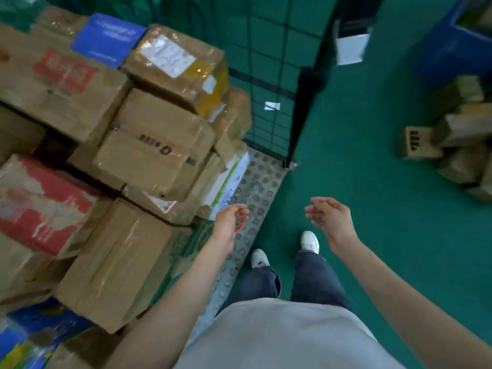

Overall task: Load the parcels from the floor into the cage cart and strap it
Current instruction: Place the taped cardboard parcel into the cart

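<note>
The cage cart stands at the left, its black wire side panel upright and its studded grey base plate showing at the front. Several taped cardboard parcels are stacked inside it, among them a brown box and a large box near me. My left hand hangs empty over the base plate's edge, fingers loosely curled. My right hand is empty too, held over the green floor, fingers relaxed. More parcels lie piled on the floor at the right.
A blue crate stands at the top right behind the floor pile. A white paper sheet hangs on the cage frame. My feet in white shoes stand on the green floor beside the cart.
</note>
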